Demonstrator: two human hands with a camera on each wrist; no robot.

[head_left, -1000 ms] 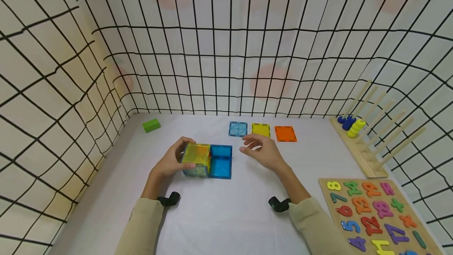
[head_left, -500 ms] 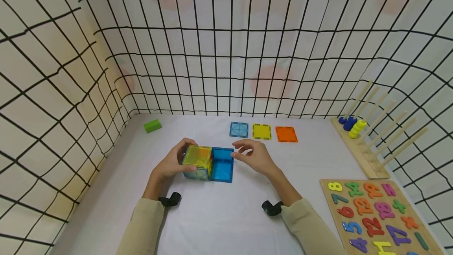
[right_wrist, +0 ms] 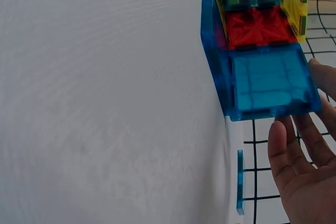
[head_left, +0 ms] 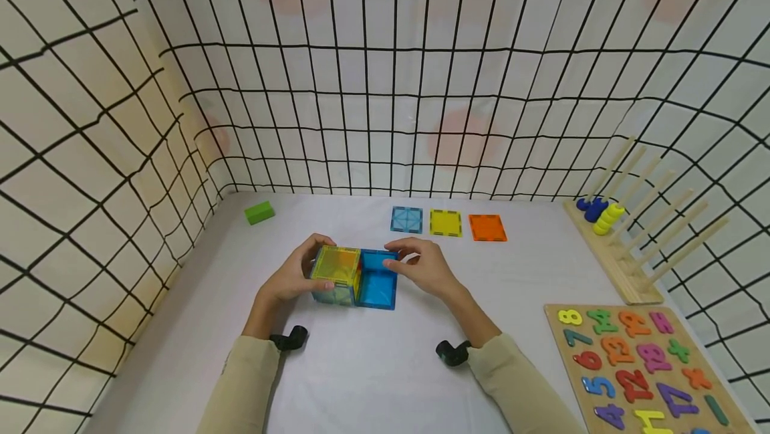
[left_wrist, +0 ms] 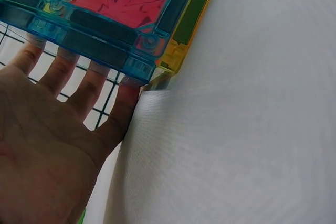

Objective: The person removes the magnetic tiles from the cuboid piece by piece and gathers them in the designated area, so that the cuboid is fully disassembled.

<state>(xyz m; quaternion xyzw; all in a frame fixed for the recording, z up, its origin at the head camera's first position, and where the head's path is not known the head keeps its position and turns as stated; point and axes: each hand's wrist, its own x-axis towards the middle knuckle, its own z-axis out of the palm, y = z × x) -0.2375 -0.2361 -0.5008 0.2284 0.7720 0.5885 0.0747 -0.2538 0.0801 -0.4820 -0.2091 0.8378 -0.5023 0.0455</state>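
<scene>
Gripping a yellow-topped cube (head_left: pixel 338 264) on the white table (head_left: pixel 361 374), the left hand (head_left: pixel 293 275) is spanning it, thumb in front, fingers behind. Beside it, an upright blue tile (head_left: pixel 373 259) is standing along a flat blue tile (head_left: pixel 377 289); the right hand (head_left: pixel 428 268) is straddling its edge, though actual pinching is hard to confirm.

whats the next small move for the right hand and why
Probably press the standing blue tile gently toward the tile cube with the right hand: its fingers are at the tile's outer edge, while the left hand grips the cube.
</scene>
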